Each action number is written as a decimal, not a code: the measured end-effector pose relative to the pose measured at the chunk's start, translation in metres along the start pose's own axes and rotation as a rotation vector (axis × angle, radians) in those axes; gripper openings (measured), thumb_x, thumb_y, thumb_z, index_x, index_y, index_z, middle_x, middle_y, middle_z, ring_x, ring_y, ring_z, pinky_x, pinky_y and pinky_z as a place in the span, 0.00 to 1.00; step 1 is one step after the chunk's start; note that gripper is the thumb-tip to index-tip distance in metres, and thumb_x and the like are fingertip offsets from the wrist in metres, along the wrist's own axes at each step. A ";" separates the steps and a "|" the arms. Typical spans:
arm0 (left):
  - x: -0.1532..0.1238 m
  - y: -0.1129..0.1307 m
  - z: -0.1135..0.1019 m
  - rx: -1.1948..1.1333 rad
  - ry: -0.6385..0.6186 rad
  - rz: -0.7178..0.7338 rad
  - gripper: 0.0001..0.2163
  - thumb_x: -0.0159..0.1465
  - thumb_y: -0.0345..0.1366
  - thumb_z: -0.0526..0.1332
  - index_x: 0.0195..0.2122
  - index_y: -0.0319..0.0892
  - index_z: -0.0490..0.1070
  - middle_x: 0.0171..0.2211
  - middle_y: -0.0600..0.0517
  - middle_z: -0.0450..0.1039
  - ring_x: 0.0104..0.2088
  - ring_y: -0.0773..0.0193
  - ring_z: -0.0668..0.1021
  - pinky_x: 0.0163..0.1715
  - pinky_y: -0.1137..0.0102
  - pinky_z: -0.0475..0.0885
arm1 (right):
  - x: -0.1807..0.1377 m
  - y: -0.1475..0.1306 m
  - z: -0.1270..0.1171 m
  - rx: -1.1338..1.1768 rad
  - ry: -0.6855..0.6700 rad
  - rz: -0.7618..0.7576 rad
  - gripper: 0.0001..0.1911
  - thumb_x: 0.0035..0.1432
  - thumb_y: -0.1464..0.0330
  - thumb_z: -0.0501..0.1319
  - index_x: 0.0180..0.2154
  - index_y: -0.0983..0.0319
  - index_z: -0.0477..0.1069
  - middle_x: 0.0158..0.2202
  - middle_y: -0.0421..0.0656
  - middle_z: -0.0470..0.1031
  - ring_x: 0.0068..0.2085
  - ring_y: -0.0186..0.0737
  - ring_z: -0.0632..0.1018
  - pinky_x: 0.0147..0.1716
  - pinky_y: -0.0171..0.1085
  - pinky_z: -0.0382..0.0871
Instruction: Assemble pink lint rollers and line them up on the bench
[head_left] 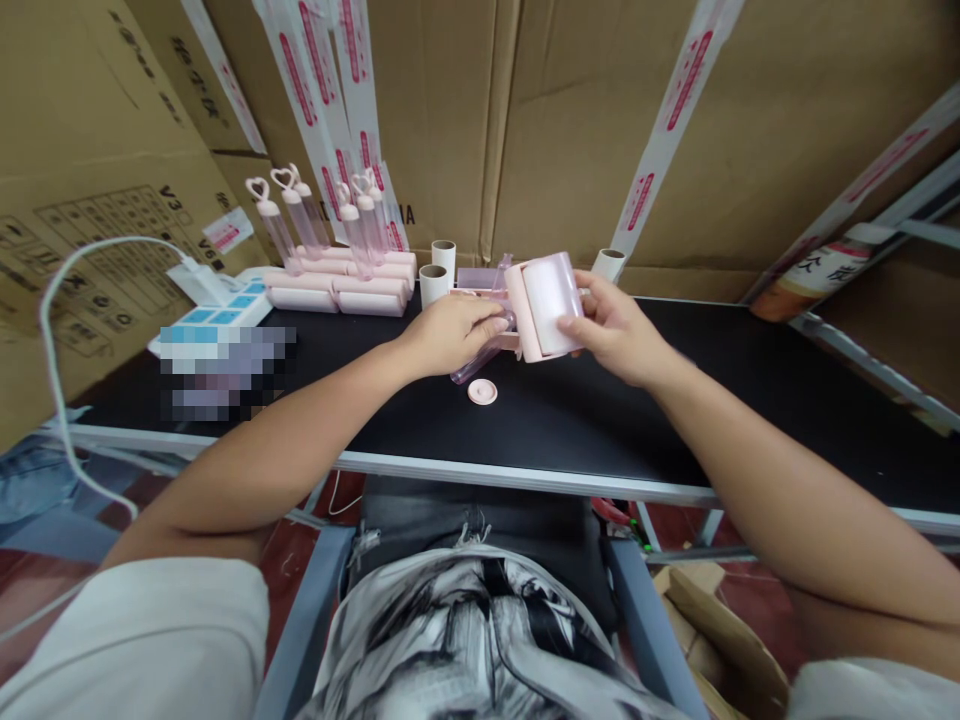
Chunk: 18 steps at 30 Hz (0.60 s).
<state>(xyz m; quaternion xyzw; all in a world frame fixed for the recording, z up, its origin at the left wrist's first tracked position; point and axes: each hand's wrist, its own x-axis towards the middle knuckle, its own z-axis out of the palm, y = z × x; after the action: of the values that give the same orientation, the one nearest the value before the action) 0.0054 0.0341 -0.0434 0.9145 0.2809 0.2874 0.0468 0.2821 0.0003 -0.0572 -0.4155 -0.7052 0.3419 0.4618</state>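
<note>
Both my hands hold a pink lint roller point(547, 305) just above the black table point(750, 400). My right hand point(611, 330) grips the white paper roll in its pink frame, fingers curled round it. My left hand point(454, 330) is closed on the roller's clear pink handle point(472, 365), which slants down toward the table. A small round pink cap point(482, 392) lies on the table right below the hands.
Finished pink rollers with heart-topped handles point(330, 270) stand in rows at the back left. Cardboard tubes point(435, 280) stand behind the hands, another tube point(609, 263) to the right. A white power strip and cable point(214, 295) lie at the left. Cardboard boxes wall the back.
</note>
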 end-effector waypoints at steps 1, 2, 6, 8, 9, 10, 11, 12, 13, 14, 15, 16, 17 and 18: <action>0.000 0.000 0.000 0.005 -0.013 0.005 0.18 0.78 0.41 0.54 0.41 0.40 0.82 0.39 0.46 0.85 0.40 0.56 0.82 0.46 0.63 0.74 | -0.001 -0.001 0.002 -0.007 -0.016 0.006 0.42 0.56 0.42 0.75 0.65 0.50 0.69 0.40 0.41 0.79 0.32 0.43 0.77 0.25 0.40 0.72; -0.001 0.001 0.000 0.011 -0.025 0.006 0.18 0.78 0.41 0.54 0.40 0.40 0.82 0.39 0.45 0.85 0.41 0.55 0.83 0.47 0.62 0.74 | -0.002 -0.001 0.003 -0.013 -0.029 0.016 0.42 0.56 0.42 0.75 0.65 0.50 0.68 0.41 0.41 0.80 0.32 0.43 0.78 0.26 0.39 0.72; -0.002 0.004 0.001 0.010 -0.049 -0.026 0.17 0.78 0.40 0.55 0.41 0.41 0.82 0.43 0.45 0.86 0.44 0.54 0.84 0.48 0.61 0.75 | -0.003 0.002 0.005 -0.092 -0.052 0.051 0.38 0.60 0.45 0.73 0.65 0.51 0.69 0.42 0.41 0.81 0.34 0.45 0.79 0.31 0.42 0.76; -0.001 0.006 0.003 -0.013 -0.058 -0.073 0.15 0.77 0.40 0.56 0.41 0.41 0.82 0.42 0.45 0.86 0.44 0.55 0.84 0.48 0.61 0.75 | -0.004 0.002 0.005 -0.253 -0.020 -0.004 0.34 0.64 0.49 0.69 0.67 0.52 0.70 0.47 0.45 0.82 0.39 0.49 0.81 0.40 0.49 0.81; -0.001 0.007 0.004 -0.029 -0.061 -0.108 0.15 0.77 0.39 0.57 0.40 0.41 0.83 0.40 0.46 0.86 0.43 0.55 0.84 0.48 0.61 0.75 | -0.005 0.001 0.006 -0.364 0.024 -0.064 0.34 0.65 0.51 0.68 0.68 0.53 0.70 0.51 0.48 0.82 0.45 0.54 0.82 0.47 0.54 0.81; -0.001 0.009 0.006 -0.048 -0.056 -0.146 0.14 0.76 0.38 0.58 0.40 0.41 0.83 0.39 0.47 0.86 0.41 0.56 0.84 0.48 0.62 0.76 | -0.006 -0.002 0.008 -0.485 0.077 -0.141 0.34 0.66 0.53 0.67 0.70 0.53 0.69 0.57 0.51 0.80 0.52 0.59 0.81 0.54 0.60 0.79; 0.000 0.010 0.007 -0.076 -0.048 -0.183 0.13 0.76 0.37 0.59 0.41 0.41 0.83 0.38 0.47 0.85 0.40 0.57 0.83 0.47 0.62 0.76 | -0.009 -0.005 0.010 -0.605 0.127 -0.223 0.36 0.66 0.55 0.67 0.72 0.54 0.68 0.63 0.54 0.77 0.59 0.64 0.79 0.60 0.65 0.75; 0.000 0.012 0.008 -0.117 -0.035 -0.217 0.12 0.75 0.36 0.59 0.43 0.40 0.83 0.38 0.48 0.85 0.39 0.58 0.83 0.46 0.62 0.76 | -0.011 -0.009 0.013 -0.716 0.163 -0.299 0.37 0.65 0.55 0.68 0.73 0.54 0.67 0.67 0.56 0.73 0.64 0.69 0.75 0.64 0.69 0.70; 0.000 0.014 0.009 -0.179 -0.026 -0.249 0.12 0.75 0.35 0.59 0.46 0.40 0.83 0.38 0.48 0.85 0.37 0.59 0.82 0.44 0.63 0.77 | -0.015 -0.012 0.017 -0.815 0.176 -0.360 0.38 0.64 0.55 0.69 0.73 0.52 0.67 0.70 0.57 0.70 0.67 0.72 0.71 0.66 0.72 0.66; 0.000 0.016 0.010 -0.261 -0.028 -0.281 0.12 0.75 0.34 0.58 0.49 0.39 0.82 0.39 0.48 0.84 0.35 0.61 0.82 0.42 0.65 0.77 | -0.018 -0.015 0.021 -0.902 0.170 -0.403 0.39 0.63 0.56 0.70 0.73 0.51 0.67 0.72 0.56 0.68 0.68 0.75 0.69 0.66 0.74 0.64; 0.000 0.018 0.009 -0.359 -0.045 -0.310 0.12 0.76 0.34 0.58 0.53 0.39 0.80 0.40 0.48 0.84 0.33 0.63 0.81 0.38 0.67 0.77 | -0.021 -0.018 0.024 -0.979 0.154 -0.428 0.38 0.63 0.57 0.71 0.72 0.49 0.68 0.73 0.55 0.67 0.68 0.77 0.68 0.65 0.76 0.63; 0.000 0.021 0.008 -0.464 -0.080 -0.334 0.13 0.76 0.35 0.58 0.57 0.39 0.78 0.40 0.48 0.83 0.31 0.65 0.79 0.34 0.69 0.77 | -0.024 -0.019 0.028 -1.041 0.145 -0.439 0.38 0.62 0.59 0.71 0.71 0.48 0.69 0.73 0.54 0.66 0.67 0.78 0.68 0.63 0.77 0.64; 0.000 0.023 0.007 -0.562 -0.125 -0.349 0.14 0.76 0.36 0.59 0.59 0.39 0.77 0.40 0.48 0.82 0.29 0.67 0.78 0.30 0.71 0.75 | -0.025 -0.018 0.030 -1.089 0.146 -0.441 0.37 0.62 0.61 0.71 0.70 0.48 0.70 0.74 0.54 0.66 0.66 0.78 0.69 0.61 0.76 0.65; 0.000 0.026 0.005 -0.647 -0.170 -0.356 0.15 0.76 0.38 0.61 0.60 0.39 0.76 0.41 0.47 0.82 0.28 0.68 0.78 0.27 0.73 0.74 | -0.025 -0.017 0.031 -1.119 0.157 -0.438 0.35 0.62 0.64 0.70 0.70 0.48 0.70 0.74 0.53 0.67 0.65 0.77 0.70 0.59 0.75 0.67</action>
<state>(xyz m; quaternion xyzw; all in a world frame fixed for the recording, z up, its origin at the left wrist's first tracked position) 0.0203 0.0128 -0.0413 0.8098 0.3251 0.2719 0.4057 0.2543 -0.0328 -0.0622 -0.4643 -0.8110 -0.2153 0.2835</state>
